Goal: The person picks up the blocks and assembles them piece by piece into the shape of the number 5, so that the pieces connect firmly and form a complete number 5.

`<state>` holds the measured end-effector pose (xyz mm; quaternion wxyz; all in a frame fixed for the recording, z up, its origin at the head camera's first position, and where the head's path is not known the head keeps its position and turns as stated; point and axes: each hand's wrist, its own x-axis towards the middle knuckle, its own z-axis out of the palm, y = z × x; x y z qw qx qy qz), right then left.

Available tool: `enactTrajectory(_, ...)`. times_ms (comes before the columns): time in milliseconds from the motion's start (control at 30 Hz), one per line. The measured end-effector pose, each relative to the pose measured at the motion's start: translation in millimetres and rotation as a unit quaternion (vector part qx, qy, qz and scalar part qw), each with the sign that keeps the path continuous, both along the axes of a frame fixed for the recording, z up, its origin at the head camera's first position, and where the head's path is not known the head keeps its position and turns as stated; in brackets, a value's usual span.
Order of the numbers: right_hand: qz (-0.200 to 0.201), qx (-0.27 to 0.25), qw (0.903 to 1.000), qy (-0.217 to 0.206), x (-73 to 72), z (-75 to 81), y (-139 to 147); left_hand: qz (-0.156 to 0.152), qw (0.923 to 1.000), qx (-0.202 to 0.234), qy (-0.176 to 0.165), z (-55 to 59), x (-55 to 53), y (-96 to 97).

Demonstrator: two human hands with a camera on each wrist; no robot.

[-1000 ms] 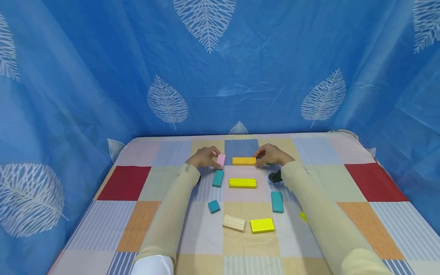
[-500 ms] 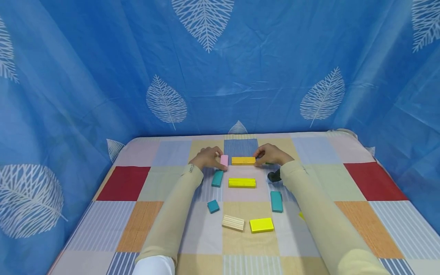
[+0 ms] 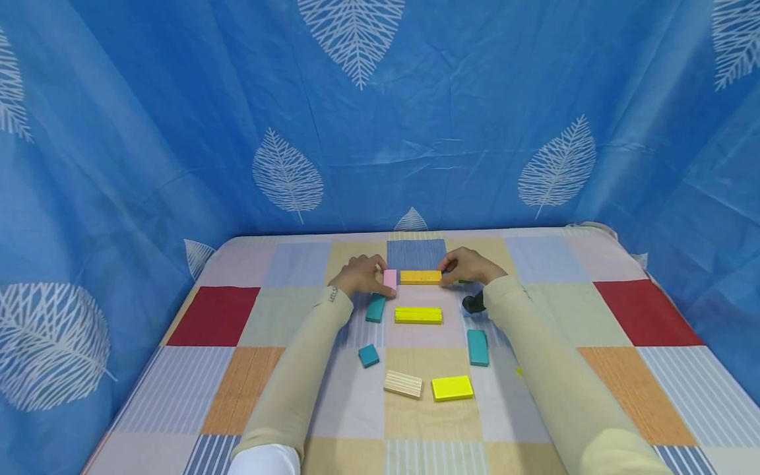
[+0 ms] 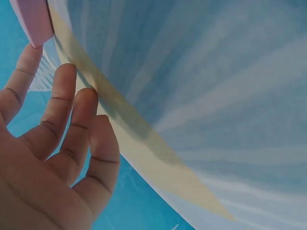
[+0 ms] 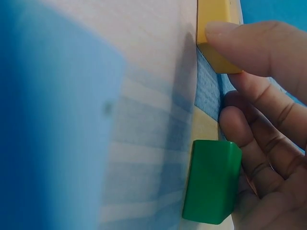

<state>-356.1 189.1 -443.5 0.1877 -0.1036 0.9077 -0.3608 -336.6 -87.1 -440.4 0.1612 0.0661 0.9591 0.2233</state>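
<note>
At the far side of the table, my left hand [image 3: 359, 276] pinches a small pink block [image 3: 389, 278] between thumb and fingertips. The left wrist view shows one fingertip at the end of the pink block, with the other fingers loosely bent near the cloth. To its right lies a long orange-yellow block [image 3: 420, 278], a small gap apart from the pink one. My right hand [image 3: 472, 267] grips the right end of this block between thumb and index finger. Close under the right hand's other fingers sits a green block [image 5: 211, 182], mostly hidden in the head view.
Nearer on the patchwork cloth [image 3: 216, 316] lie a long bright yellow block [image 3: 418, 315], teal blocks [image 3: 375, 307], a smaller blue-teal block [image 3: 369, 356], a ridged plain wood block [image 3: 404, 384] and a yellow block [image 3: 452, 388]. A blue curtain [image 3: 415, 132] hangs behind the table.
My left hand has moved slightly right with the pink block, narrowing its gap to the orange-yellow block. The pink block has turned straighter. My right hand has stayed in place.
</note>
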Motion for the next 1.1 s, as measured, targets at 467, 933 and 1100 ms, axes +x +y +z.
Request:
enactTrajectory(467,-0.001,-0.003,1.0000,0.001,4.1,0.4,0,-0.012,0.9999,-0.010,0.001,0.7,3.8,4.0)
enactTrajectory(933,0.002,-0.010,1.0000,-0.002,0.9,-2.4,0,-0.005,0.9993,-0.033,-0.019,-2.8,-3.5,10.8)
enactTrajectory(1100,0.009,-0.005,0.9999,-0.001,1.4,-0.4,2,-0.006,0.9998,-0.019,-0.009,1.2,2.3,10.2)
